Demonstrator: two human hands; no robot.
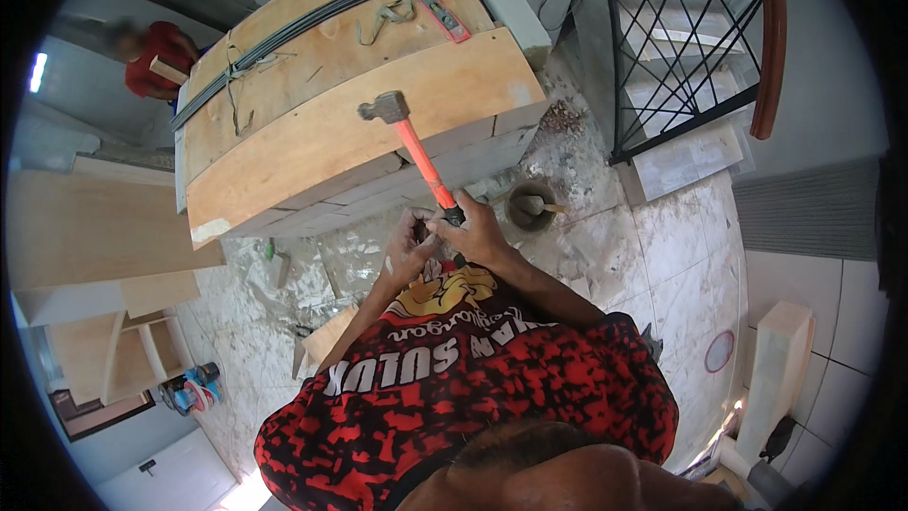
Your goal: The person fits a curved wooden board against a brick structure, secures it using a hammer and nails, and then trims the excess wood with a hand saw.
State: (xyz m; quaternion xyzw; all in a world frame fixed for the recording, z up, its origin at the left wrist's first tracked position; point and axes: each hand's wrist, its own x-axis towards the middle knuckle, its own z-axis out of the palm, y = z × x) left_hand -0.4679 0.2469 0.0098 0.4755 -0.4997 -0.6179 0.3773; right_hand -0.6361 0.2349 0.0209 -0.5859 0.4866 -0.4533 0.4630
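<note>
My right hand [468, 227] grips the black lower handle of a hammer [421, 153] with an orange shaft and a grey metal head, raised upright in front of my body. My left hand [411, 241] is closed beside the right one, its dusty fingers bent around something I cannot make out. Beyond both hands stands a block-built counter [326, 208] topped with plywood boards [350, 132]. A bundle of thin metal rods [284, 43], loose green straps [388, 14] and a red spirit level [440, 11] lie on top.
A person in red [156, 66] holds a wood piece at upper left. A black railing [689, 38] and stairs are at right. A bucket with a trowel [530, 203] sits on the dusty tiled floor [681, 255]. Plywood cabinets [113, 218] stand left, a boxed column [771, 378] lower right.
</note>
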